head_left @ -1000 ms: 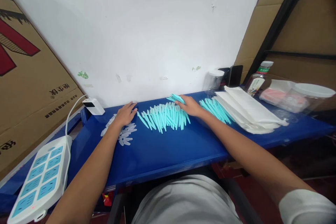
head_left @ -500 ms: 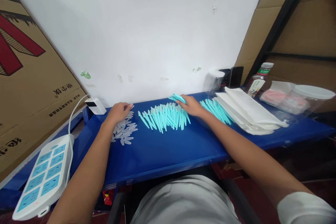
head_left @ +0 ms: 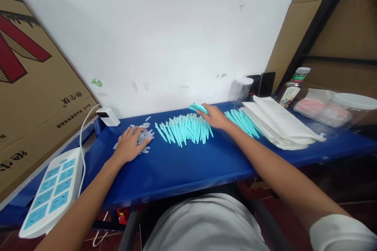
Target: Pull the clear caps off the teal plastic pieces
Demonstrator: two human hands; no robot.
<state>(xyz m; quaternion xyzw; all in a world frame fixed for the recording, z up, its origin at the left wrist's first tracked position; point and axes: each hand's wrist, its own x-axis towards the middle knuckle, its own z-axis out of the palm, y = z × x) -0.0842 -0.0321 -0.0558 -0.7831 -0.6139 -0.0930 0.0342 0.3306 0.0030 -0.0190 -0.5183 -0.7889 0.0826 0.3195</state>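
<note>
My left hand (head_left: 129, 144) lies flat, fingers apart, on a scatter of small clear plastic caps (head_left: 143, 136) at the left of the blue table (head_left: 188, 166). My right hand (head_left: 214, 116) rests at the back right end of a spread row of turquoise plastic sticks (head_left: 184, 130), its fingers closed round a small bunch of the same sticks (head_left: 198, 108). A second heap of turquoise sticks (head_left: 242, 120) lies just right of that hand.
A stack of white bags (head_left: 278, 123) lies right of the sticks, with a clear jar (head_left: 240, 90), a bottle (head_left: 291, 88) and a lidded tub (head_left: 343, 109) behind. A white power strip (head_left: 51, 190) and charger (head_left: 107, 117) sit left. Cardboard boxes (head_left: 32, 82) flank the table.
My left hand drew back toward me, from the far edge onto the near part of the clear caps, bunching them together. My right hand has stayed put with its sticks.
</note>
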